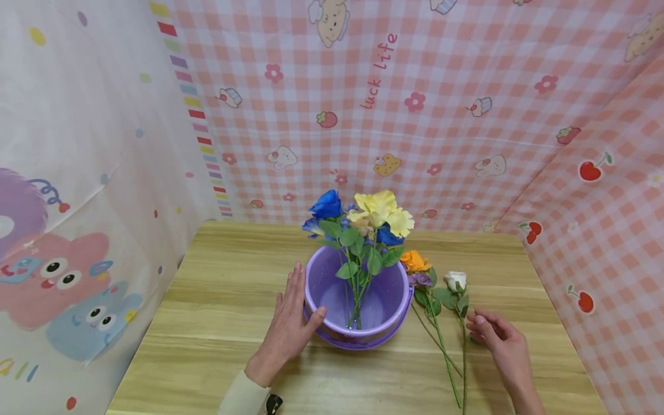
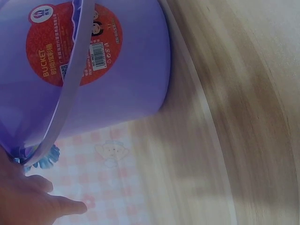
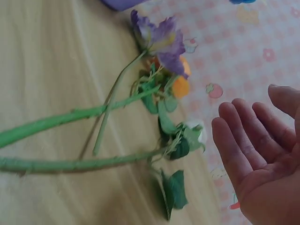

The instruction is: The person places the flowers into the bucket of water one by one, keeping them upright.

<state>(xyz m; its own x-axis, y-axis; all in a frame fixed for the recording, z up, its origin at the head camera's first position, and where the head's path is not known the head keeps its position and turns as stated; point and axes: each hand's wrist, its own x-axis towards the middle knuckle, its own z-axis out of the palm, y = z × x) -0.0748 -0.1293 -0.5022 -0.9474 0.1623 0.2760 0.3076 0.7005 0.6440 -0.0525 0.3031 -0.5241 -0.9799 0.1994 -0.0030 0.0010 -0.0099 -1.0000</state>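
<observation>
A purple plastic bucket [image 1: 386, 291] stands on the wooden table [image 1: 223, 300] and holds blue and yellow flowers [image 1: 363, 216]. My left hand [image 1: 291, 320] lies flat against the bucket's left side, fingers straight, thumb touching its rim. In the left wrist view the bucket [image 2: 131, 75] shows a red label, and the left hand [image 2: 28, 201] is at the bottom left. Right of the bucket lie an orange flower [image 1: 414, 260], a purple flower [image 3: 161, 40] and a white flower [image 1: 456, 280] on long green stems [image 3: 70, 164]. My right hand [image 1: 497, 335] hovers by the white flower's stem with loose fingers, and the right hand [image 3: 262, 159] holds nothing.
Pink checked cloth [image 1: 415, 115] hangs behind and to the right of the table, and a cartoon-printed sheet [image 1: 67, 230] hangs on the left. Bare wood lies left of the bucket and along the table's near edge [image 1: 363, 397].
</observation>
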